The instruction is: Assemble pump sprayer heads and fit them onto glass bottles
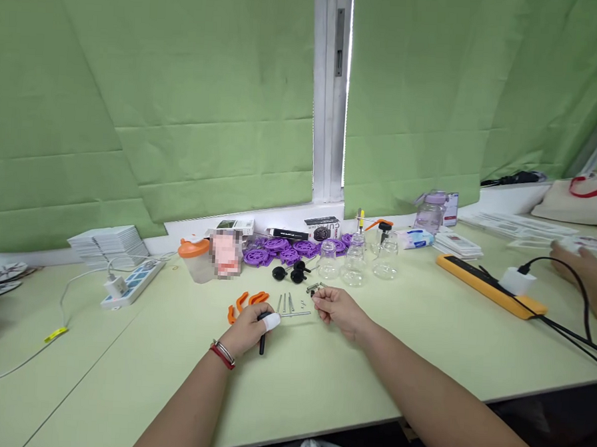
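My left hand (250, 329) rests on the pale green table (320, 391), closed around a black rod-like tool (262, 343) that points toward me; its forefinger wears a white wrap. My right hand (338, 309) lies just to the right with its fingers pinched on a small dark part (315, 293). Between the hands lie several thin metal rods (288, 305). Orange curved clips (247, 301) sit just behind my left hand.
Behind the hands stand clear glass cups (356, 261), purple gear wheels (282, 249) and black knobs (296, 273). A white power strip (128, 282) lies at left, a yellow strip (490, 285) with black cables at right. Another person's hand (583, 272) is at far right.
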Tool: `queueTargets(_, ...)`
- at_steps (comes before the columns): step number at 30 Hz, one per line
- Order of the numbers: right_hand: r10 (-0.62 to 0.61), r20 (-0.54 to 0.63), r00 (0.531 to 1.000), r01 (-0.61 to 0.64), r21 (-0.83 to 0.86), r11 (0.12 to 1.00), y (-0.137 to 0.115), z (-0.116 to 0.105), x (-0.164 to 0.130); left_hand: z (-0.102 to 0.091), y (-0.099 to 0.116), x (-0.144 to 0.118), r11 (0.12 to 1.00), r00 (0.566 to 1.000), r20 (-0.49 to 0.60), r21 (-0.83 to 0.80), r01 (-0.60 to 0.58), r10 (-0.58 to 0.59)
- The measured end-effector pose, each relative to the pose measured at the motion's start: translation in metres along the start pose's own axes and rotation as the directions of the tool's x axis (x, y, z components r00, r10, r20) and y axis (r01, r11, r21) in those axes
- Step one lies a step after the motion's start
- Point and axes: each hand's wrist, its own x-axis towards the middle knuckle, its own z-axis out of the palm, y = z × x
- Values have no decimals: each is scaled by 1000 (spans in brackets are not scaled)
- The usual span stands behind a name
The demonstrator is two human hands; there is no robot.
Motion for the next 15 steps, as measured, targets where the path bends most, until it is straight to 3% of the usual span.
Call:
queueTargets(3, 52, 10, 999, -52, -13, 999, 0, -5, 1, -1, -1, 2, 997, 998, 20, -23, 67, -67)
queueTargets(9, 125, 57, 990, -121, -75, 990, 2, -5, 0, -1, -7, 4, 995, 997, 30, -78, 67, -65)
queueTargets(15, 101, 24, 995, -97, -120, 988, 3, -6, 0, 0, -9, 5, 993, 994, 74, -79, 85, -79)
